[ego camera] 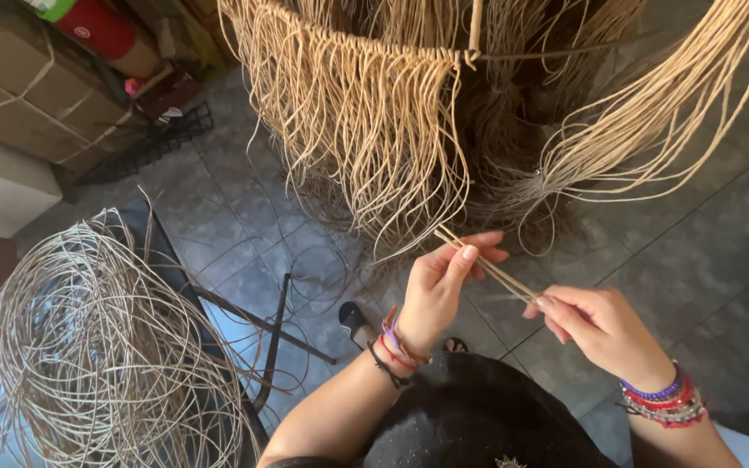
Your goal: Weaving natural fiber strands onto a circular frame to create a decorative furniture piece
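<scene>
My left hand point(444, 282) pinches a few thin tan rattan strands point(487, 267) between thumb and fingers near their upper end. My right hand point(595, 325) grips the same strands lower down, to the right. The strands run diagonally between the two hands. Both wrists wear coloured bead bracelets. Just above the hands hangs a woven frame point(470, 35) with a long fringe of loose tan strands point(366, 130). A second sheaf of strands point(652, 121) sweeps down from the upper right.
A loose coil of pale rattan point(97, 347) lies on a dark metal stand point(262, 325) at the lower left. Tied cardboard boxes point(28, 87) and a red container point(97, 26) stand at the upper left. The floor is grey tile point(704, 251).
</scene>
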